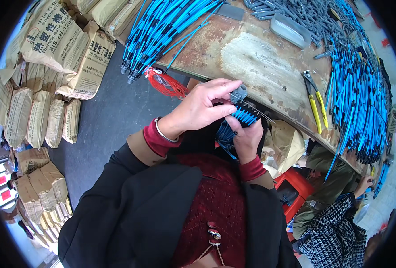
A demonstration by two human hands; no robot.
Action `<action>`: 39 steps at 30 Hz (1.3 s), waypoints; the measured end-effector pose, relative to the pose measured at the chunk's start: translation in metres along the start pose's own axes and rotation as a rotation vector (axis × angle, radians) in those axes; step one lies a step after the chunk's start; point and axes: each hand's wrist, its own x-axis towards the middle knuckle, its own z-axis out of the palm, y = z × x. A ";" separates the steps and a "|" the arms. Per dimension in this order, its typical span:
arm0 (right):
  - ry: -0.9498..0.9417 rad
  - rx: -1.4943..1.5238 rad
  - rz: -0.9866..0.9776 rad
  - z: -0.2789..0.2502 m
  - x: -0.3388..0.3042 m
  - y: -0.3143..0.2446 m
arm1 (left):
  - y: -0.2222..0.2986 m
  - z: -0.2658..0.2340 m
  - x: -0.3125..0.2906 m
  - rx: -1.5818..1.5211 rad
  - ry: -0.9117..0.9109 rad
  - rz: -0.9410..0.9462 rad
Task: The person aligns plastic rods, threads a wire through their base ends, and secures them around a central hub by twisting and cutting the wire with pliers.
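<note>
My left hand [202, 105] has its thumb and forefinger closed around a grey plastic fitting [239, 92] with a round hole. In my right hand [248, 138] is a bundle of thin blue rods [245, 117] with black ends, gripped just below the fitting. A thin metal wire [266, 117] runs past the black ends and sticks out on the right. Lower parts of the bundle hang down behind my right hand. Both hands are in front of my body, at the near edge of the wooden table [251, 62].
Blue rods [171, 27] lie at the table's far left, beside red strands [166, 84]. Yellow-handled pliers [316, 102], a clear plastic box [290, 30] and grey fittings [305, 13] are on the table. More rods [358, 98] cover its right side. Paper sacks [57, 40] stand left; a co-worker [336, 223] sits right.
</note>
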 end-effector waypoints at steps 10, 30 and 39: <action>-0.062 -0.087 0.066 -0.003 -0.003 -0.003 | 0.000 0.013 -0.001 0.063 0.208 0.060; -0.134 -0.380 -0.198 -0.005 -0.003 0.004 | -0.001 0.001 -0.004 -0.213 0.099 -0.137; -0.240 -0.395 -0.087 -0.011 0.002 -0.006 | 0.001 -0.001 -0.002 -0.170 0.014 -0.085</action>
